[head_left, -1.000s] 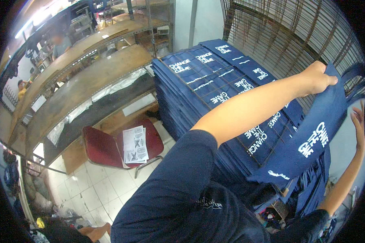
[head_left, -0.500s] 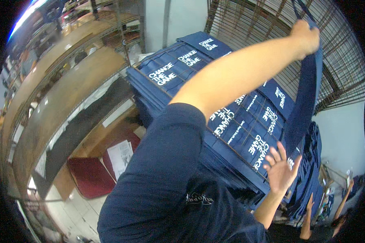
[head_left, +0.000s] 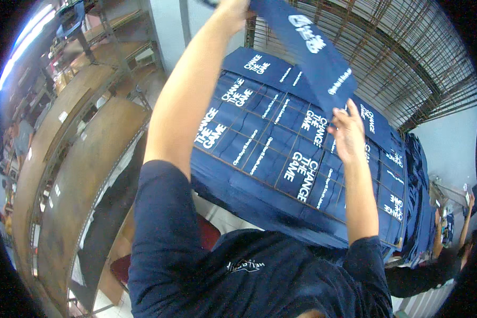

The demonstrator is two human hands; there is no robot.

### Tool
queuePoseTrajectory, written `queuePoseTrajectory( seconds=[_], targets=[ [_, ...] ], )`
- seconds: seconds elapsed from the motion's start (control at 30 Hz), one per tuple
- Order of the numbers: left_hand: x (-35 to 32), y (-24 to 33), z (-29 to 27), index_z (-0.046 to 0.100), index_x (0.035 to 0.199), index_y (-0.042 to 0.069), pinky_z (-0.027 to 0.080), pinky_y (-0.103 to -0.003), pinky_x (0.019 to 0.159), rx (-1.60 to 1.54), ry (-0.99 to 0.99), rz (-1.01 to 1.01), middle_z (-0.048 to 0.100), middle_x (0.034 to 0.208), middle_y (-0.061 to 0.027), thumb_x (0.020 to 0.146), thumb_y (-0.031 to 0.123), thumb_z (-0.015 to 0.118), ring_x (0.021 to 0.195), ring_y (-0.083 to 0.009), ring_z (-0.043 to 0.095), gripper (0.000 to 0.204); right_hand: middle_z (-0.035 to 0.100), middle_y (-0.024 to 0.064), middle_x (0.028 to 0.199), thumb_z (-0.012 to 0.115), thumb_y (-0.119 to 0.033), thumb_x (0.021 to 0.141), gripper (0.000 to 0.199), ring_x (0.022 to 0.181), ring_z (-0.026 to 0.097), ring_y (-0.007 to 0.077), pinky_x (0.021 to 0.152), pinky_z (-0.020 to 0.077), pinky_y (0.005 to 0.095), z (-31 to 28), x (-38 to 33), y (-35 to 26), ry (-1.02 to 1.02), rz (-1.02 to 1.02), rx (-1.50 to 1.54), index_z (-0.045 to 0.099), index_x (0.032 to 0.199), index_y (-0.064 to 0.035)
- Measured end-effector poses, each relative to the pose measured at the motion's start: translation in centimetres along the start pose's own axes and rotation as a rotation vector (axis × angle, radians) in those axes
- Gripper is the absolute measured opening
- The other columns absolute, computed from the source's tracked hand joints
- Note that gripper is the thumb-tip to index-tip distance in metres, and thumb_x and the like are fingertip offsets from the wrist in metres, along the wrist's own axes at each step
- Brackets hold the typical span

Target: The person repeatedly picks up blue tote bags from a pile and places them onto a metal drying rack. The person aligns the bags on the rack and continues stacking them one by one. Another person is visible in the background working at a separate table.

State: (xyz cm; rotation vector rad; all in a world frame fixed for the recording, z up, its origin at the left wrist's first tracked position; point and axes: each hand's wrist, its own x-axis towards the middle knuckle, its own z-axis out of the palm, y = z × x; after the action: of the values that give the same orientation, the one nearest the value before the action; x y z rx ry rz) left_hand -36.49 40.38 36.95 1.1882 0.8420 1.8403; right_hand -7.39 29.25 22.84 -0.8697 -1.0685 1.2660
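My left hand point(head_left: 234, 15), raised at the top edge, is closed on a long navy cloth piece point(head_left: 315, 58) with white print. The cloth hangs slanting down to the right, and part of it runs out of view at the top. At its lower end is my right hand point(head_left: 349, 132), fingers apart and loosely bent; whether the fingertips touch the cloth is hard to tell. Beneath both hands lies a thick stack of navy printed cloth pieces point(head_left: 273, 156), with a thin wire grid across its top.
Behind the stack, rusty wire racks point(head_left: 403, 58) lean up. Long brown boards point(head_left: 85, 175) on a metal shelf stand at the left. More navy cloth point(head_left: 417, 185) hangs at the stack's right end. Another person's arm point(head_left: 467, 217) shows at the far right.
My left hand has swung from the upper right to the upper middle, carrying the cloth leftward. My right hand has risen toward the cloth's lower end, its fingers less spread.
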Motion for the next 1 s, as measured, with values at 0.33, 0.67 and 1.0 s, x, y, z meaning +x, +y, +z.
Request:
queuePoseTrajectory(
  seconds=[0.33,0.67,1.0],
  targets=[
    [-1.5,-11.9,-20.8,0.056,0.094,0.009,0.040,-0.025,0.053,0.155,0.302,-0.239,0.058,0.088,-0.0018,0.089,0.022,0.054,0.070,-0.0130,0.052,0.014,0.050,0.0025,0.076,0.059,0.000,0.079,0.067,0.062,0.052,0.0107,0.046,0.0465,0.0253,7.7,8.1,15.9,-0.049,0.139,-0.249,0.026,0.138,-0.0022],
    [-7.2,-18.9,-26.6,0.023,0.136,-0.003,0.054,-0.025,0.059,0.496,0.427,-0.477,0.058,0.091,-0.0140,0.076,-0.007,0.057,0.068,-0.0171,0.059,0.069,0.059,0.0090,0.073,0.059,0.002,0.078,0.064,0.055,0.060,0.0155,0.050,0.0511,0.0279,8.4,6.8,17.5,-0.032,0.217,-0.505,0.031,0.135,-0.0012],
    [-7.0,-18.7,-26.3,0.025,0.134,-0.007,0.053,-0.023,0.060,0.505,0.417,-0.467,0.060,0.090,-0.0148,0.075,-0.009,0.057,0.069,-0.0173,0.060,0.067,0.063,0.0109,0.063,0.061,-0.004,0.076,0.034,0.052,0.062,0.0163,0.047,0.0496,0.0287,7.4,7.4,18.2,-0.049,0.212,-0.517,0.055,0.109,-0.0003]
  ],
)
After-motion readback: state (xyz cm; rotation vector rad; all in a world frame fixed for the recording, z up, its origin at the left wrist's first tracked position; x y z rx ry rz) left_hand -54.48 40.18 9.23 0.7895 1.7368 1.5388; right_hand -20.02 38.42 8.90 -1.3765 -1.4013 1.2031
